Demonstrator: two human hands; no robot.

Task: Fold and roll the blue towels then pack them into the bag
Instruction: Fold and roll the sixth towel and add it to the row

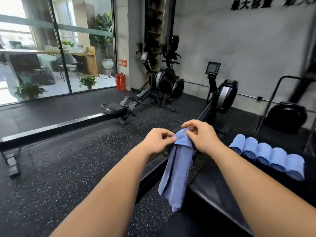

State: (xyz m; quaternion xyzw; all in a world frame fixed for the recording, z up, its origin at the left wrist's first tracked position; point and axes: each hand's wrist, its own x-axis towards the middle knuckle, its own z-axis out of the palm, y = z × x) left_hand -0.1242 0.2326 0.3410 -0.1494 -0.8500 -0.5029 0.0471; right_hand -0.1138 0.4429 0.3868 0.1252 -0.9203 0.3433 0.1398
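1. While both arms reach forward over the gym floor [71,168], the left hand [158,140] and right hand [201,135] meet at the top edge of one blue towel [177,170], each grip pinched closed on the cloth with fingertips.
2. That towel hangs in mid-air near the centre of the view, draped in long vertical folds, its lower end free and apart from any surface.
3. To the right, five rolled towels [266,155] lie side by side, touching one another, in a row on the dark desk [213,190].
4. No bag is visible, so where the packing will happen cannot be told.
5. By my reading, the step in hand is finding the corners so the hanging towel can be spread and folded; rolling and packing are not yet done for it.
6. Risk: the pinches sit close together on a bunched edge, so a layer could slip out and the towel would fold crooked or drop to the floor.
7. Risk: the layers hang uneven at the bottom; folding without squaring them would likely give a lopsided roll that loosens.
8. Risk: laying it down too far right could nudge the finished row and unroll an end piece.
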